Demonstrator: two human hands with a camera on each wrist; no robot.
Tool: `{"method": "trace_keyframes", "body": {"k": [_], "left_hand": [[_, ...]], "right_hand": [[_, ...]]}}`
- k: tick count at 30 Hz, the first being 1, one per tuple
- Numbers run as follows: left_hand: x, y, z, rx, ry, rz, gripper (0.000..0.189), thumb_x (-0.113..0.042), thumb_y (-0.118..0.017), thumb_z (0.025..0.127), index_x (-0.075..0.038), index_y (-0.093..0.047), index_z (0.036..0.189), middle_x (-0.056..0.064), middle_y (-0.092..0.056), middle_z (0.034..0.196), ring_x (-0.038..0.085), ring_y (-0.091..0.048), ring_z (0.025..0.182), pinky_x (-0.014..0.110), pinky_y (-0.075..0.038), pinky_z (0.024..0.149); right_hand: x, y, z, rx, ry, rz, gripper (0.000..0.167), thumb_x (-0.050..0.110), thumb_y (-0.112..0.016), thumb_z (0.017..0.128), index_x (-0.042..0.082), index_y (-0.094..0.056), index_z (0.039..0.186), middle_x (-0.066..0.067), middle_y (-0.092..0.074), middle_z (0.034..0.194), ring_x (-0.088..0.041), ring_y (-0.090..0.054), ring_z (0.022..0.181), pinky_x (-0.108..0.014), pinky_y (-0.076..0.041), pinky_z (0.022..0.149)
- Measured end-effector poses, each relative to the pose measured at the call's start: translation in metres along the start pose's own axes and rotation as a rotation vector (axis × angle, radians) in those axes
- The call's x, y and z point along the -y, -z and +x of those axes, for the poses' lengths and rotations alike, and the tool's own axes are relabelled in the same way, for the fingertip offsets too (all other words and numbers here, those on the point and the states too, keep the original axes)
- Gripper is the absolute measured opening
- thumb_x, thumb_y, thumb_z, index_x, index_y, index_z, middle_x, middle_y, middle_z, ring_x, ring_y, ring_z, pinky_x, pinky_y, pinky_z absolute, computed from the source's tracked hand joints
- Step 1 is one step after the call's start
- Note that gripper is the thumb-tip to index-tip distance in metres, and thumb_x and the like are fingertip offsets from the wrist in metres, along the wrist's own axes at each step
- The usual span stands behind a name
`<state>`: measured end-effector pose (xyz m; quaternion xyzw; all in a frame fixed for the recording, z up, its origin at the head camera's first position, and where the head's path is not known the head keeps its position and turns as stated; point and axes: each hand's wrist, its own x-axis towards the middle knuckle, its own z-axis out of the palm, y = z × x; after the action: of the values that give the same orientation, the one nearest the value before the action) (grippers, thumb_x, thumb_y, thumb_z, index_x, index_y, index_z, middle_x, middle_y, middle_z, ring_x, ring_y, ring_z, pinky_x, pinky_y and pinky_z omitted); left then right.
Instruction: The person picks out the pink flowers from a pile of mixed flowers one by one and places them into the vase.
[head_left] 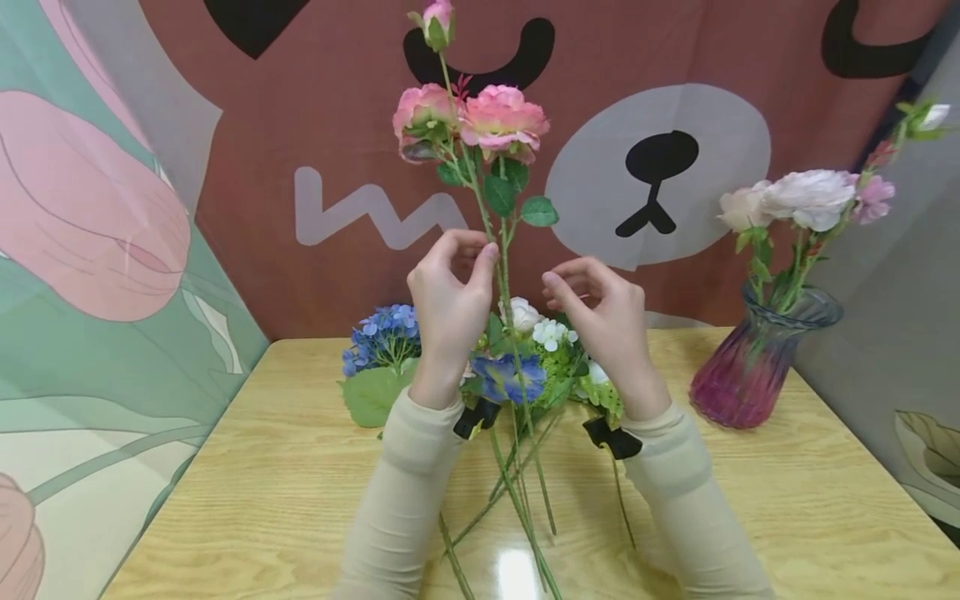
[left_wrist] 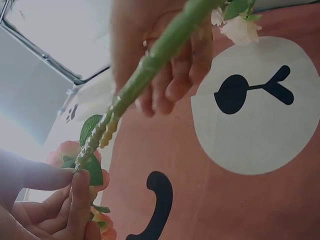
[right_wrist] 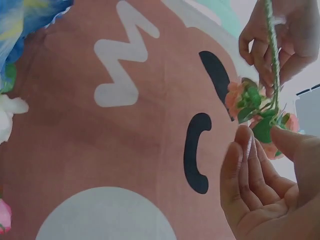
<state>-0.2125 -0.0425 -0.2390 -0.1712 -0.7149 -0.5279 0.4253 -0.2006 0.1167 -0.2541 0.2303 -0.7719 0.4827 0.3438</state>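
A branching stem of pink artificial roses (head_left: 504,121) stands upright before me, with a bud at its top and green leaves below the blooms. My left hand (head_left: 453,308) pinches its green stem (left_wrist: 145,75) between thumb and forefinger, beneath the leaves. To the right of the stem, my right hand (head_left: 607,321) is raised with loosely bent fingers. Its thumb and fingertips are apart in the right wrist view, where the right hand (right_wrist: 265,190) holds nothing. Below the hands, the long stem reaches down over the table among other flower stems.
A blue hydrangea (head_left: 386,333), a blue-violet flower (head_left: 510,379) and white blooms (head_left: 551,333) lie on the wooden table (head_left: 247,500). On the right, a pink-purple glass vase (head_left: 750,375) holds pale flowers (head_left: 806,200). A printed bear backdrop (head_left: 345,108) hangs behind.
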Motion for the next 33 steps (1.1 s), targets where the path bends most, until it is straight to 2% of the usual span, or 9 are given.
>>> {"method": "trace_keyframes", "body": {"k": [6, 9, 12, 15, 20, 27, 33], "left_hand": [[-0.003, -0.011, -0.005, 0.020, -0.014, -0.011, 0.009, -0.012, -0.064, 0.089, -0.004, -0.068, 0.092, 0.007, -0.069, 0.080, 0.014, -0.063, 0.070, 0.028, -0.049, 0.060], [-0.005, -0.016, -0.007, 0.028, -0.009, -0.020, 0.009, -0.012, -0.064, 0.089, -0.004, -0.068, 0.092, 0.006, -0.069, 0.080, 0.013, -0.062, 0.069, 0.027, -0.050, 0.061], [-0.006, -0.020, -0.009, 0.036, -0.008, -0.024, 0.009, -0.011, -0.064, 0.089, -0.003, -0.068, 0.091, 0.006, -0.069, 0.079, 0.012, -0.062, 0.068, 0.027, -0.050, 0.061], [-0.007, -0.024, -0.011, 0.044, -0.004, -0.022, 0.008, -0.011, -0.064, 0.089, -0.004, -0.068, 0.091, 0.005, -0.069, 0.078, 0.012, -0.062, 0.067, 0.026, -0.050, 0.060], [-0.006, -0.029, -0.016, 0.061, 0.002, -0.019, 0.008, -0.011, -0.064, 0.089, -0.005, -0.068, 0.091, 0.006, -0.069, 0.078, 0.012, -0.062, 0.066, 0.024, -0.049, 0.059], [-0.003, -0.033, -0.022, 0.083, 0.008, -0.012, 0.008, -0.012, -0.064, 0.090, -0.005, -0.068, 0.092, 0.005, -0.069, 0.077, 0.011, -0.062, 0.065, 0.023, -0.048, 0.055], [-0.002, -0.035, -0.022, 0.084, 0.003, -0.016, 0.008, -0.012, -0.064, 0.089, -0.006, -0.068, 0.092, 0.005, -0.069, 0.077, 0.011, -0.063, 0.065, 0.023, -0.049, 0.055]], "right_hand": [[0.006, 0.002, -0.003, 0.025, 0.000, 0.023, 0.013, 0.012, -0.063, 0.091, 0.000, -0.068, 0.093, -0.012, -0.071, 0.078, 0.005, -0.063, 0.067, -0.015, -0.051, 0.063], [0.000, 0.001, -0.005, 0.040, -0.007, 0.053, 0.015, 0.015, -0.063, 0.091, 0.001, -0.068, 0.094, -0.010, -0.071, 0.078, -0.005, -0.068, 0.068, -0.019, -0.053, 0.063], [-0.012, 0.000, -0.007, 0.050, -0.010, 0.067, 0.017, 0.020, -0.063, 0.091, 0.004, -0.068, 0.095, -0.006, -0.072, 0.080, -0.011, -0.069, 0.069, -0.022, -0.055, 0.063], [-0.023, -0.001, -0.008, 0.052, -0.017, 0.070, 0.019, 0.026, -0.064, 0.091, 0.009, -0.069, 0.096, -0.002, -0.072, 0.083, -0.008, -0.069, 0.071, -0.023, -0.055, 0.065], [-0.030, -0.001, -0.012, 0.062, -0.051, 0.083, 0.021, 0.030, -0.067, 0.088, 0.011, -0.072, 0.097, -0.001, -0.073, 0.086, -0.006, -0.068, 0.073, -0.022, -0.055, 0.067], [-0.034, -0.001, -0.020, 0.075, -0.132, 0.169, 0.019, 0.023, -0.070, 0.086, 0.009, -0.073, 0.098, -0.008, -0.074, 0.088, -0.004, -0.069, 0.075, -0.020, -0.055, 0.069], [-0.034, 0.000, -0.021, 0.062, -0.128, 0.228, 0.017, 0.017, -0.070, 0.086, 0.006, -0.073, 0.099, -0.013, -0.074, 0.088, -0.006, -0.070, 0.073, -0.022, -0.055, 0.066]]}}
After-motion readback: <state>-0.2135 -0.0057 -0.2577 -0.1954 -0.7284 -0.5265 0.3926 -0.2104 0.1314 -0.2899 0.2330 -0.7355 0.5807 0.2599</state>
